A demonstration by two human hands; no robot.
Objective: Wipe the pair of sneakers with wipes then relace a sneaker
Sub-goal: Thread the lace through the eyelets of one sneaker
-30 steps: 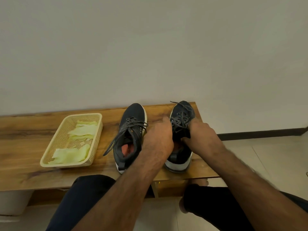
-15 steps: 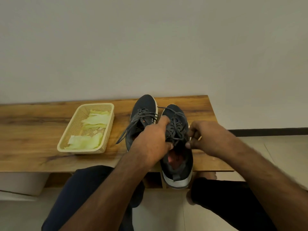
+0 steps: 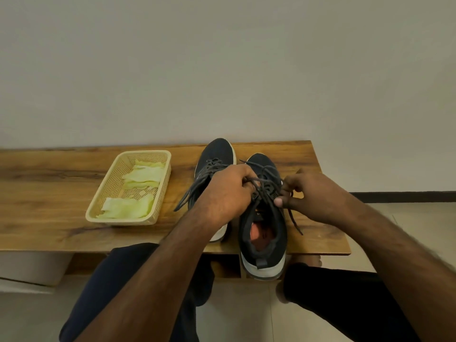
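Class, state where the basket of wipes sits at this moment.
In the head view, the basket sits on the wooden bench, left of the two sneakers, apart from both hands.

Basket of wipes left of two side-by-side sneakers on the bench.

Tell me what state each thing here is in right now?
Right sneaker: on the bench, heel past the edge, laces loose.
Left sneaker: flat on the bench, laces trailing.
Basket: holds wipes.
Left hand: grips laces.
Right hand: pinches laces.
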